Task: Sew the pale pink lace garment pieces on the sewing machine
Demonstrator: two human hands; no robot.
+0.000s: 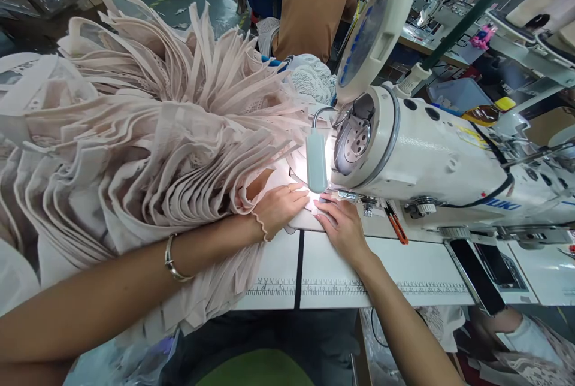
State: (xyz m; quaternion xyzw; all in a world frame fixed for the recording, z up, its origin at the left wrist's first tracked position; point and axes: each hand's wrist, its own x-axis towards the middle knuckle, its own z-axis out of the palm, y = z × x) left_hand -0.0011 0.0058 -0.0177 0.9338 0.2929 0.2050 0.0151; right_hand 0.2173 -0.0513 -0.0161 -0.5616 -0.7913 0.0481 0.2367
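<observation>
A large heap of pale pink fabric pieces (pixel 179 152) fills the left side and rests against my left forearm. My left hand (pixel 281 209) lies palm down on a pale piece of fabric (pixel 313 201), its fingers close together and pointing at the needle area of a white sewing machine (pixel 444 152). Just to the right, my right hand (pixel 344 224) presses the same piece with its fingertips, beside the lit machine head. A small pale green lamp (pixel 317 160) partly hides the needle area.
Orange snips (pixel 396 224) lie under the machine arm. A phone (pixel 477 275) sits at the table's right front edge. A ruler strip (pixel 327 286) runs along the front. Behind stands a person in brown (pixel 309 2). A bottle (pixel 489 111) stands behind the machine.
</observation>
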